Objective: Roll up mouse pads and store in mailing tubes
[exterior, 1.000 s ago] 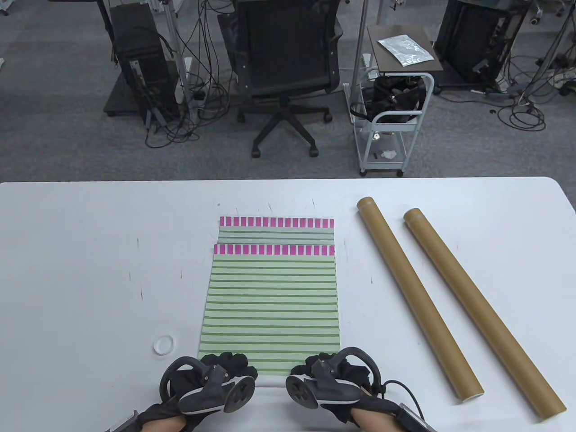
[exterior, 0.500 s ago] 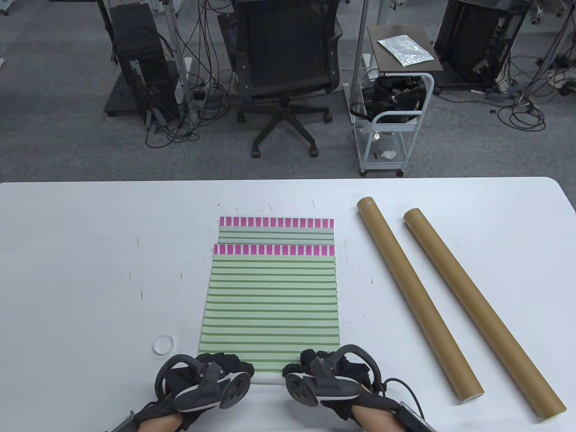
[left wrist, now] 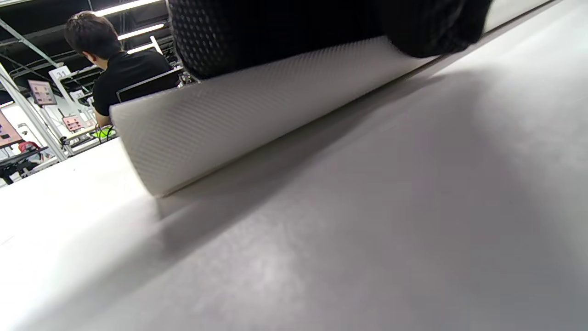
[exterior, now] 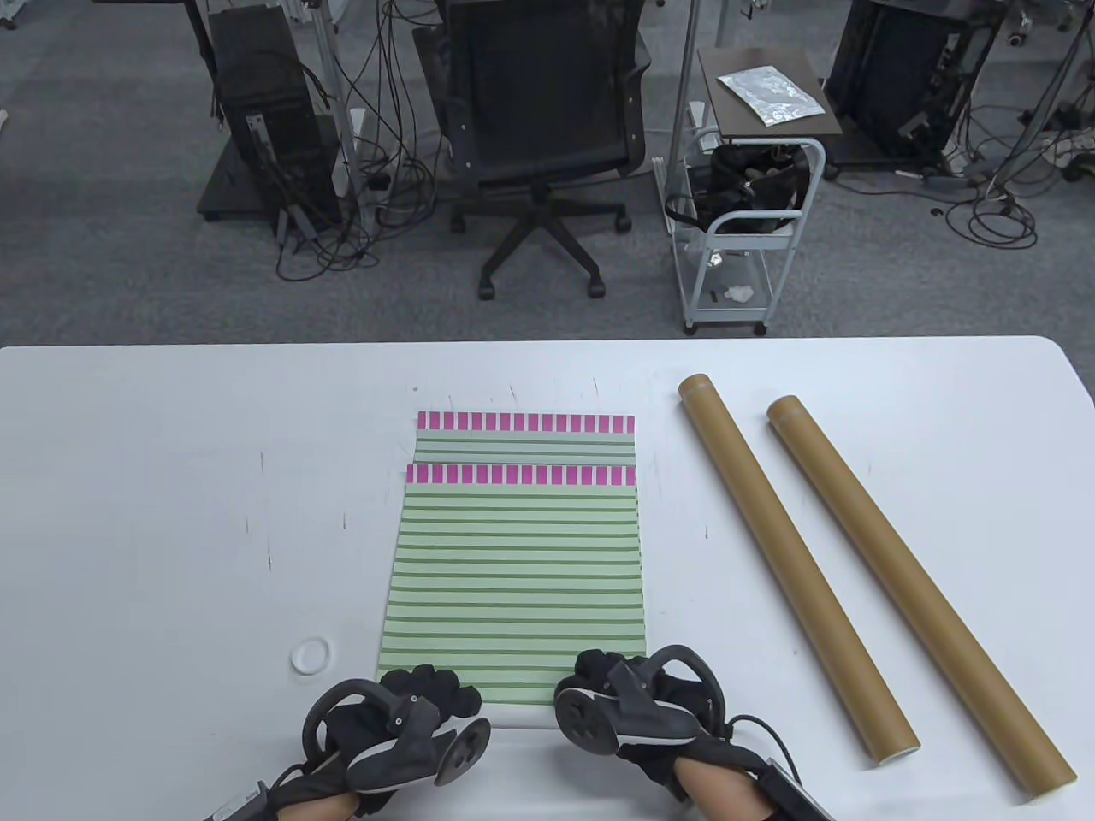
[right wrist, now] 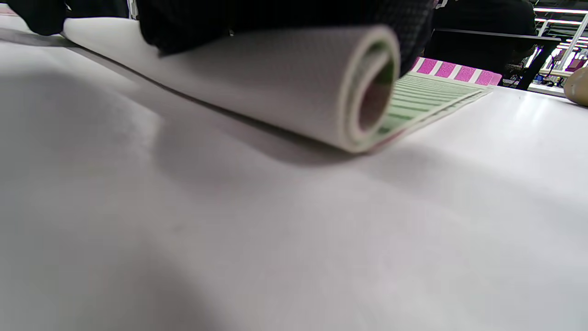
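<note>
Both hands, left hand [exterior: 411, 714] and right hand [exterior: 637, 697], curl their fingers over the rolled near end of the top mouse pad [exterior: 513, 581], gripping it against the table [exterior: 171, 513].

Gloved fingers [right wrist: 275, 18] curl over the rolled end of the green-striped mouse pad [right wrist: 294, 78] on the white table [right wrist: 229, 230].

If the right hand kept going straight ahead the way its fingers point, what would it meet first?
The right hand already grips the rolled near edge of the top mouse pad; straight ahead lies only that pad's flat striped part, then its pink band.
</note>
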A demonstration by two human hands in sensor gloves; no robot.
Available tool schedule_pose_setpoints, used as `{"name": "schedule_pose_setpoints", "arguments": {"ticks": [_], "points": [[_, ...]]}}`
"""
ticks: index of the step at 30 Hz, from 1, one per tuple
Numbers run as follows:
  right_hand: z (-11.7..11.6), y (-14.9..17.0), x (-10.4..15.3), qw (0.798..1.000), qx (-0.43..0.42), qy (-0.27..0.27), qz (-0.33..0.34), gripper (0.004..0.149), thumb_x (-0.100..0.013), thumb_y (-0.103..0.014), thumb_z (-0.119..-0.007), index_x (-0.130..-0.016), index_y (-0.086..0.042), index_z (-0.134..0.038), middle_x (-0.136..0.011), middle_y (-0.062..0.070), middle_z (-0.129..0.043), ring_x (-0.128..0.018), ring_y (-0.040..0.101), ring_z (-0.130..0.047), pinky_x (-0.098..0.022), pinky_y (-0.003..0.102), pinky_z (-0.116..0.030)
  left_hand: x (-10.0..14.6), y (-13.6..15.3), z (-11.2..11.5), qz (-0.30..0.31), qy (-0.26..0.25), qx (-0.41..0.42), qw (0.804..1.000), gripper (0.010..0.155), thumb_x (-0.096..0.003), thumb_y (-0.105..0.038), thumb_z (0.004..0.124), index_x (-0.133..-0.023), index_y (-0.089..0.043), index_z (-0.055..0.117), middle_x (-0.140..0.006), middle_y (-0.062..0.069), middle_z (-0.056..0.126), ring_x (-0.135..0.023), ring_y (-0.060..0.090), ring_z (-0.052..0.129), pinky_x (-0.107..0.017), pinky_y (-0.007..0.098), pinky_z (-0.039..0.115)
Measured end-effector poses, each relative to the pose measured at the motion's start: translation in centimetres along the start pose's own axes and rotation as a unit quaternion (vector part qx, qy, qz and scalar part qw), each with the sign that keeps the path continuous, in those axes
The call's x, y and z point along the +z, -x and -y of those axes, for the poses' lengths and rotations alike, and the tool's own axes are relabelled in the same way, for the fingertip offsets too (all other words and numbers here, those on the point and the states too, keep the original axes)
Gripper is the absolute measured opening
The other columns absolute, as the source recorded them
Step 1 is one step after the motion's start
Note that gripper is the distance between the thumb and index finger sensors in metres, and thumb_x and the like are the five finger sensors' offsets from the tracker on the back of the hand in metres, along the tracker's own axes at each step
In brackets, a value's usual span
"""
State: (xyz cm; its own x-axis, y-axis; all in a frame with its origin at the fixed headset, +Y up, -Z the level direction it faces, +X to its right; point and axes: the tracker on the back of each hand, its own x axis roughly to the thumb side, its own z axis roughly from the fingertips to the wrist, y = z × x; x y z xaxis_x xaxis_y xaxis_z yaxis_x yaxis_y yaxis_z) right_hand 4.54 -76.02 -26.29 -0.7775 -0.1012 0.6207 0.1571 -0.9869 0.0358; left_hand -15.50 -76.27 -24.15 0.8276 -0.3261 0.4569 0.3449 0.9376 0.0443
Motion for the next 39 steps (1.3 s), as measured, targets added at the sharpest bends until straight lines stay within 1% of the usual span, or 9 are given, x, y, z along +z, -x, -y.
{"name": "schedule_pose_setpoints", "arguments": {"ticks": [2, 5, 8, 16, 20, 28, 31, 34, 39], "points": [[0.1, -0.2, 0.1, 1.0, 0.016, -0.007, 0.004, 0.041, -0.043, -0.033, -0.07, -0.084, -0.028, -0.066, -0.075, 0.002, -0.08, -0.051, 0.015, -0.089, -0.047, 0.035, -0.081, 0.0, 0.1, 0.0, -0.001, 0.0, 0.0, 1.0, 0.047, -0.0408, -0.053, 0.073, -0.087, -0.044, 0.069, -0.086, -0.016, 0.085, -0.076, 0.007, 0.091, -0.06, 0.021, 0.082], [0.1, -0.6, 0.4, 0.999, 0.032, -0.01, 0.009, 0.059, -0.035, -0.049, -0.075, -0.088, -0.024, -0.065, -0.078, 0.005, -0.081, -0.056, 0.018, -0.089, -0.05, 0.038, -0.08, -0.1, 0.3, 0.0, -0.004, 0.0, 0.003, 1.0, 0.046, -0.0411, -0.052, 0.072, -0.086, -0.044, 0.07, -0.085, -0.017, 0.086, -0.075, 0.006, 0.092, -0.058, 0.02, 0.083], [-0.1, -1.0, 0.3, 0.996, 0.09, 0.016, 0.005, 0.055, -0.035, -0.043, -0.077, -0.086, -0.027, -0.065, -0.076, 0.0, -0.083, -0.056, 0.015, -0.091, -0.051, 0.036, -0.081, -0.2, 0.5, 0.1, -0.006, 0.004, 0.012, 1.0, 0.047, -0.0414, -0.053, 0.071, -0.087, -0.044, 0.069, -0.086, -0.018, 0.086, -0.075, 0.005, 0.092, -0.059, 0.019, 0.083], [0.4, -1.0, 0.3, 0.998, 0.063, 0.007, 0.023, 0.047, -0.036, -0.039, -0.077, -0.082, -0.026, -0.075, -0.072, -0.001, -0.09, -0.054, 0.016, -0.096, -0.048, 0.034, -0.084, 0.2, 1.8, 0.4, 0.009, 0.008, 0.098, 0.995, 0.048, -0.0389, -0.054, 0.077, -0.084, -0.046, 0.065, -0.079, -0.019, 0.089, -0.07, 0.004, 0.094, -0.056, 0.019, 0.084], [0.5, -1.0, 0.3, 0.999, 0.032, -0.017, 0.034, 0.045, -0.036, -0.038, -0.076, -0.079, -0.027, -0.078, -0.068, -0.001, -0.091, -0.051, 0.015, -0.097, -0.045, 0.033, -0.085, 0.6, 1.0, -0.2, 0.024, 0.009, 0.074, 0.997, 0.043, -0.0368, -0.052, 0.078, -0.079, -0.047, 0.075, -0.075, -0.017, 0.095, -0.065, 0.006, 0.099, -0.05, 0.02, 0.087], [0.2, 0.0, -0.2, 1.0, -0.01, -0.018, 0.015, 0.04, -0.037, -0.035, -0.071, -0.076, -0.028, -0.079, -0.065, -0.002, -0.091, -0.049, 0.015, -0.096, -0.045, 0.034, -0.084, 0.8, -0.4, -0.1, 0.017, -0.02, 0.005, 1.0, 0.043, -0.0376, -0.053, 0.071, -0.078, -0.041, 0.077, -0.084, -0.016, 0.084, -0.077, 0.008, 0.088, -0.063, 0.025, 0.08], [0.0, 0.0, 0.0, 0.999, -0.016, -0.029, 0.011, 0.041, -0.039, -0.033, -0.067, -0.079, -0.027, -0.076, -0.069, 0.0, -0.088, -0.053, 0.019, -0.092, -0.049, 0.038, -0.081, 0.2, 0.3, 0.2, 0.006, 0.016, 0.069, 0.997, 0.043, -0.0402, -0.05, 0.069, -0.081, -0.04, 0.077, -0.083, -0.013, 0.087, -0.073, 0.01, 0.091, -0.059, 0.025, 0.082], [0.0, -0.4, 0.3, 0.998, 0.049, -0.031, 0.014, 0.043, -0.042, -0.034, -0.06, -0.084, -0.031, -0.068, -0.083, -0.003, -0.077, -0.072, 0.022, -0.082, -0.064, 0.044, -0.07, -0.1, 0.7, 0.1, -0.004, 0.011, 0.059, 0.998, 0.041, -0.0399, -0.052, 0.068, -0.078, -0.043, 0.079, -0.078, -0.016, 0.091, -0.066, 0.008, 0.097, -0.047, 0.017, 0.085], [-0.1, -0.1, -0.3, 0.997, 0.0, -0.075, -0.008, 0.043, -0.042, -0.032, -0.061, -0.085, -0.03, -0.068, -0.072, -0.001, -0.082, -0.059, 0.018, -0.086, -0.058, 0.044, -0.075, 0.1, 0.6, 0.1, -0.008, 0.002, 0.048, 0.999, 0.041, -0.0401, -0.051, 0.067, -0.078, -0.043, 0.08, -0.076, -0.017, 0.092, -0.064, 0.007, 0.098, -0.044, 0.016, 0.086]]}}
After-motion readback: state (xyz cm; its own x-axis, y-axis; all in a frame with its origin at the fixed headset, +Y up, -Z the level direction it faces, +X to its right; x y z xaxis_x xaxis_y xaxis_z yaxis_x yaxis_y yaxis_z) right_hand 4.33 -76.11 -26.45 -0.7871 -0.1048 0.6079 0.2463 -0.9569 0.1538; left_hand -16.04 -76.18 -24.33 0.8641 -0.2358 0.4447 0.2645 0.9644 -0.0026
